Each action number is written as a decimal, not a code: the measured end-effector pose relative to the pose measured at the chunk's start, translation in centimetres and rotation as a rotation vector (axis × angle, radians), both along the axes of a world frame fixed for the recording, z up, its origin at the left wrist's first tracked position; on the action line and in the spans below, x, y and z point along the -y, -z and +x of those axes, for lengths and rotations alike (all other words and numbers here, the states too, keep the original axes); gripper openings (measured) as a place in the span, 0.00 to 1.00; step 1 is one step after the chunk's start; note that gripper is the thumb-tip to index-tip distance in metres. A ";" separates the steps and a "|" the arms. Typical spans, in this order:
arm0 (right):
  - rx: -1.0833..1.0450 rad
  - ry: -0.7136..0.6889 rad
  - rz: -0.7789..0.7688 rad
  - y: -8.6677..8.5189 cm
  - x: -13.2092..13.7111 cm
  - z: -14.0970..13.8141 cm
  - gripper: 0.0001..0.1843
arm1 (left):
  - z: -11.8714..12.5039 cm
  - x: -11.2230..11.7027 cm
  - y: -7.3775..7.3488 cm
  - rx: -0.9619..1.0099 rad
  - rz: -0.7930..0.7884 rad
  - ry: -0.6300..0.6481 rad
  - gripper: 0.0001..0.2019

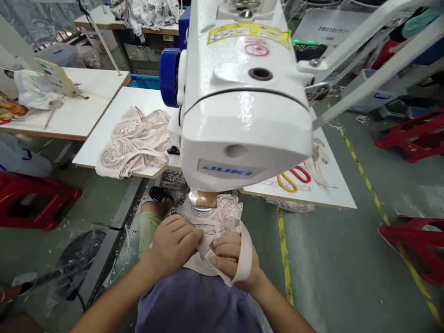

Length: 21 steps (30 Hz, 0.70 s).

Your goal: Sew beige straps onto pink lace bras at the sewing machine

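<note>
A white JUKI sewing machine (243,106) fills the middle of the view. Under its head lies a pale pink lace garment (225,212) with an elastic band (247,254) looping down over my right wrist. My left hand (175,243) pinches the fabric just below the machine's free arm, fingers curled on it. My right hand (232,261) grips the same garment from the right, fingers closed round the fabric and band. The needle area is hidden by the machine head.
A pile of finished pink lace pieces (135,143) lies on the white table (104,134) at left. Red and yellow scissors (294,178) rest on the table at right. Red stools (31,199) stand at left and right on the floor. Another worktable (83,111) stands at far left.
</note>
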State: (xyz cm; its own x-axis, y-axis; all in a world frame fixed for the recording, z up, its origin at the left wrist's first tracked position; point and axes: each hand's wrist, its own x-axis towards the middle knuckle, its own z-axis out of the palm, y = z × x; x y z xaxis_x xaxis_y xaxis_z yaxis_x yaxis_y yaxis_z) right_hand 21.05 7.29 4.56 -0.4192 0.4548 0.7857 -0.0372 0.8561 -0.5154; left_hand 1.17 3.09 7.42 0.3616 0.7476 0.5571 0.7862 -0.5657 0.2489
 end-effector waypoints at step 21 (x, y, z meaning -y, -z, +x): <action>0.075 0.018 0.048 -0.2 1.2 -0.4 0.07 | -1.2 1.3 -0.8 0.085 0.149 0.117 0.06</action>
State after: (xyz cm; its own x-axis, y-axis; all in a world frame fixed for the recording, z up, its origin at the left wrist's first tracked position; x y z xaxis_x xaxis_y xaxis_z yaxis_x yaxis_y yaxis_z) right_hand 20.69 6.13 4.72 -0.4699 0.4252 0.7736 0.0153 0.8801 -0.4745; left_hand -0.08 1.76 8.20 0.3875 0.6103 0.6909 0.6928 -0.6873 0.2185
